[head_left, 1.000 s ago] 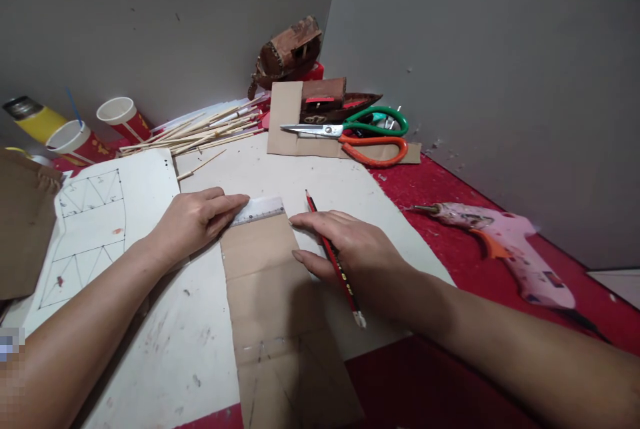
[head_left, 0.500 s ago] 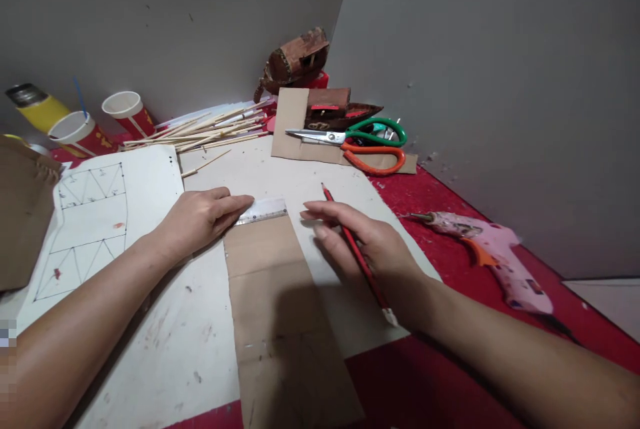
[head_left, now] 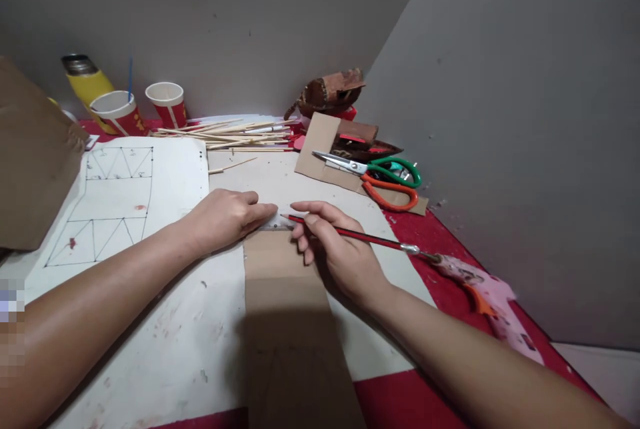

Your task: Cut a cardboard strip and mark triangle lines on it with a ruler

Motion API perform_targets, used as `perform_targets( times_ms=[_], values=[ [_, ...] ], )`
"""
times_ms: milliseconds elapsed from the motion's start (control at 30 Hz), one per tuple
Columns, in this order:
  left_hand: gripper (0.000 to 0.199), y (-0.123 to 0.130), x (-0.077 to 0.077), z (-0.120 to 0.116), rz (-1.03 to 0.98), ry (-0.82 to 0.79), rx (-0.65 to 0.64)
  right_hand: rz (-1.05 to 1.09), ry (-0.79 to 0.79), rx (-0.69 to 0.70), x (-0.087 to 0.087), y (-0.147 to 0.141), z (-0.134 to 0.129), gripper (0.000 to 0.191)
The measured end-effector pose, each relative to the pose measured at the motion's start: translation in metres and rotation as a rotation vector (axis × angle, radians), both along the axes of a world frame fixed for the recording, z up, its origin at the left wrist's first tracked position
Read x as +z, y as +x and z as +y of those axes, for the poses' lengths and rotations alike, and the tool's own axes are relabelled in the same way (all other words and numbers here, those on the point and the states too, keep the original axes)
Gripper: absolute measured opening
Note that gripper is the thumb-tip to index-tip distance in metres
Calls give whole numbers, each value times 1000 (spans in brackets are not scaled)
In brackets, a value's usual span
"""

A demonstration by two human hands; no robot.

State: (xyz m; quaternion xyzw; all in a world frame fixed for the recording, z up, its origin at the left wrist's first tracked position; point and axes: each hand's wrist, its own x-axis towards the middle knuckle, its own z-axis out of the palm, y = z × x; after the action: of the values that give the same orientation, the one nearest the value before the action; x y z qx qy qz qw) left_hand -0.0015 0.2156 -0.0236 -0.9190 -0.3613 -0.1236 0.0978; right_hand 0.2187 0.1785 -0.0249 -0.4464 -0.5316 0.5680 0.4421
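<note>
My left hand [head_left: 226, 219] presses a clear ruler [head_left: 275, 222] down across the far end of a long brown cardboard strip [head_left: 283, 262], forefinger stretched along it. In my right hand [head_left: 347, 259] is a red and black pencil [head_left: 373, 237], pinched between thumb and fingers. Its tip points left, close to the ruler and my left fingertip; whether it touches anything I cannot tell. My right fingers partly cover the ruler's right end. Under the strip lies a large pale sheet [head_left: 165, 349].
Left lies a paper with truss drawings [head_left: 120, 199], beside a brown cardboard piece [head_left: 35, 169]. Wooden sticks [head_left: 235, 135], two paper cups [head_left: 166, 94] and a yellow bottle [head_left: 90, 85] stand behind. Scissors [head_left: 357, 167] rest on cardboard; a pink glue gun [head_left: 493, 292] lies right.
My right hand has moved left to the ruler, and the pencil has swung from steeply slanted to nearly level. My left hand stays on the ruler. The camera view has shifted.
</note>
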Motion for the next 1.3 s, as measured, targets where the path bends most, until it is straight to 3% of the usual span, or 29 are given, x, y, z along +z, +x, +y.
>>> perform_targets(
  times_ms=[167,367,700,1300],
  values=[
    [22,2,2,-2,52,-2,33,-70,-31,-39,2,3,-7,13],
    [21,3,2,-2,49,1,32,-279,66,-63,-1,0,-12,6],
    [20,3,2,-3,75,6,36,-445,246,4,-2,-4,-7,10],
    [20,4,3,-4,129,0,57,-566,324,49,-4,-2,-4,9]
  ],
)
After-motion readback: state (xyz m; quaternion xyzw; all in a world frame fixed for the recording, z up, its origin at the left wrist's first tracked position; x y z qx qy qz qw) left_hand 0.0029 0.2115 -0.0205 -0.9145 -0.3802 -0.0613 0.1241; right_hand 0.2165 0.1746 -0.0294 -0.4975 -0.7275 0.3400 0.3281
